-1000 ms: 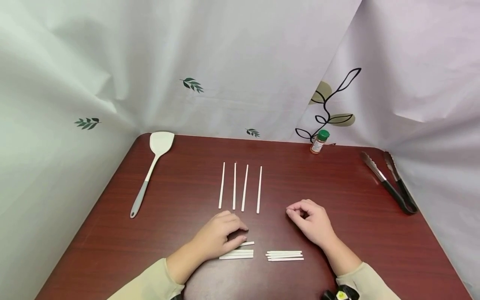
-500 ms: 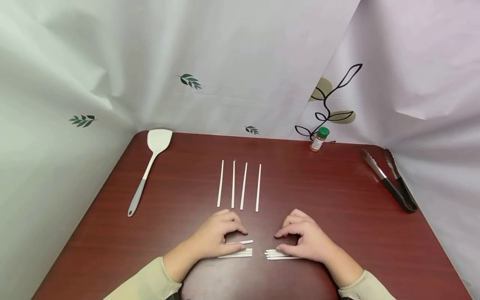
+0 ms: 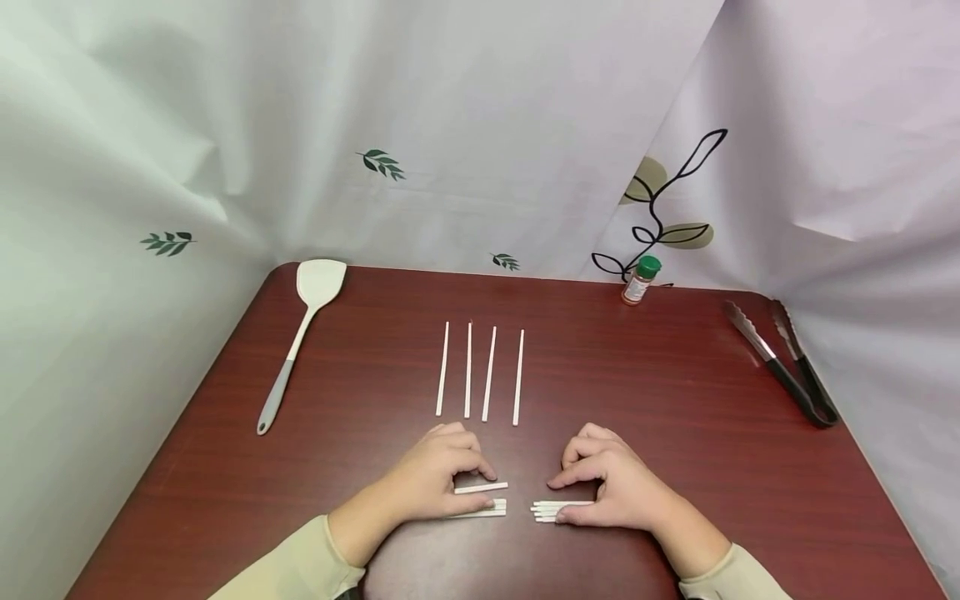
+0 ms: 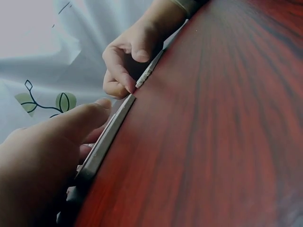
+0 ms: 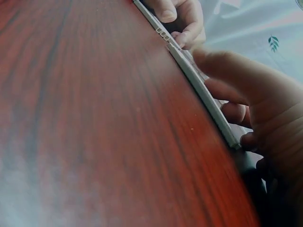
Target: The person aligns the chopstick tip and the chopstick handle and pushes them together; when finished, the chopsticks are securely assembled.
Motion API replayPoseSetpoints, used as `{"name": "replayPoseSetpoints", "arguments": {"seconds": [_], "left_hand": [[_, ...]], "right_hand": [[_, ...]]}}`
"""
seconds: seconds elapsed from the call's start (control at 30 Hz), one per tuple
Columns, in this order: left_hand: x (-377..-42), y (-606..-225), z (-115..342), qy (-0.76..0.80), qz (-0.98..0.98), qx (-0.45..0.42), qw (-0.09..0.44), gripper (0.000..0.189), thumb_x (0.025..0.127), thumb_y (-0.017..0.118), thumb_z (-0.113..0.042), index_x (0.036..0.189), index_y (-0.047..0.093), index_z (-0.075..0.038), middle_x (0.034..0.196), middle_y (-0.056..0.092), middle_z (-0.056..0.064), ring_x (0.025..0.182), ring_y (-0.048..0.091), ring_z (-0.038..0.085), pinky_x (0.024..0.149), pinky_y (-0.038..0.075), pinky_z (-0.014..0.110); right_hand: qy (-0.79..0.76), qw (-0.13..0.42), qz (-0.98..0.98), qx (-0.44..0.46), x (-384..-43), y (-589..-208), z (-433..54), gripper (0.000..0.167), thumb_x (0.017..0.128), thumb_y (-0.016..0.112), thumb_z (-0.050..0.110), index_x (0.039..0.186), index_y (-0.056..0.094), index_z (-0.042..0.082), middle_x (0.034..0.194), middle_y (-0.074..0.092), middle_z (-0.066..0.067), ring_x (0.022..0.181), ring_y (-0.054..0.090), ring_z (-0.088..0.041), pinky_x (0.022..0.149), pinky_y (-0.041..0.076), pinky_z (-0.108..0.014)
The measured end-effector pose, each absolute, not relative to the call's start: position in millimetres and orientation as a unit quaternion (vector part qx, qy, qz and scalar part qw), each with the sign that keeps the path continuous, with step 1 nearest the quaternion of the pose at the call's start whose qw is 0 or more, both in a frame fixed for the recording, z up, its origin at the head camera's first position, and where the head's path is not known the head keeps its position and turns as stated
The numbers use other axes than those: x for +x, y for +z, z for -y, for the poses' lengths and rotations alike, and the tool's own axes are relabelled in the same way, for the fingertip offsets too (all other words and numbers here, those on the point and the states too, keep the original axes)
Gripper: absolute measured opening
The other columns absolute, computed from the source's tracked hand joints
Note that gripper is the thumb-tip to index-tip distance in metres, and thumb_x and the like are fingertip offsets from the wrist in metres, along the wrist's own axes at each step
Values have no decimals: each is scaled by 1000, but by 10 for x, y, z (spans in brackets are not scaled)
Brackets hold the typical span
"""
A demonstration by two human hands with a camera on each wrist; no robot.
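My left hand (image 3: 431,475) rests over a flat group of white sticks (image 3: 498,510), its thumb across them. One more white stick (image 3: 483,487) lies slightly apart under the gap between thumb and forefinger. To the right, my right hand (image 3: 618,483) is lowered over another bunch of white sticks (image 3: 542,510), thumb at their near side and forefinger beyond them. Both hands have thumb and forefinger spread, with no stick lifted. The left wrist view shows the left-hand sticks (image 4: 106,137) flat on the wood; the right wrist view shows the right-hand sticks (image 5: 203,92) likewise.
Several white sticks (image 3: 468,371) lie apart in a row beyond the hands. A white spatula (image 3: 321,283) with a grey handle lies at left. At the back right stands a green-capped bottle (image 3: 637,287); black-handled tongs (image 3: 787,379) lie near the right edge of the table (image 3: 637,358).
My right hand has come down and left onto the right-hand sticks, its thumb and forefinger parting. The left hand stays nearly in place, with its forefinger slightly lower.
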State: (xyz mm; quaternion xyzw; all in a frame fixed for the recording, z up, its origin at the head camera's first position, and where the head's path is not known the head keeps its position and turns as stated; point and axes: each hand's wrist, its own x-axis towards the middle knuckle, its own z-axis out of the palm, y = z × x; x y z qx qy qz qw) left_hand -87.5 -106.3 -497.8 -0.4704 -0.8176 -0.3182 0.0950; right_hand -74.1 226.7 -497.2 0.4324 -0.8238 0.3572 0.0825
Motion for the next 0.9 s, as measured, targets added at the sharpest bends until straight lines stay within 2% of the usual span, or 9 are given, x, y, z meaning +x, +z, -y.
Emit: {"name": "replayPoseSetpoints", "arguments": {"seconds": [0.2, 0.37, 0.67, 0.9], "left_hand": [[-856, -4967, 1055, -309, 821, -472, 84, 25, 80, 90, -47, 96, 80, -29, 87, 61, -20, 86, 49, 1, 80, 42, 28], [-837, -4947, 1052, -305, 827, -466, 75, 25, 79, 91, -44, 97, 80, -30, 87, 60, -20, 86, 48, 1, 79, 40, 28], [-832, -4924, 1042, -305, 822, -473, 85, 18, 80, 92, -40, 89, 78, -34, 79, 54, -22, 82, 45, -1, 77, 37, 25], [-780, -4862, 1006, -310, 842, -441, 34, 17, 79, 92, -37, 85, 78, -32, 77, 53, -21, 82, 41, -3, 78, 34, 25]], "right_hand": [[356, 79, 825, 432, -733, -4978, -2267, 32, 70, 99, 36, 98, 85, 37, 91, 58, 26, 91, 48, 2, 86, 39, -27], [361, 78, 820, 437, -728, -4976, -2263, 30, 69, 100, 33, 96, 86, 36, 91, 59, 26, 90, 49, 2, 85, 38, -26], [375, 57, 814, 440, -669, -4926, -2209, 21, 76, 97, 31, 91, 85, 39, 86, 61, 28, 89, 49, 3, 80, 33, -24], [367, 17, 843, 393, -606, -4847, -2151, 19, 76, 95, 35, 86, 81, 42, 84, 60, 27, 90, 46, 5, 87, 33, -31]]}}
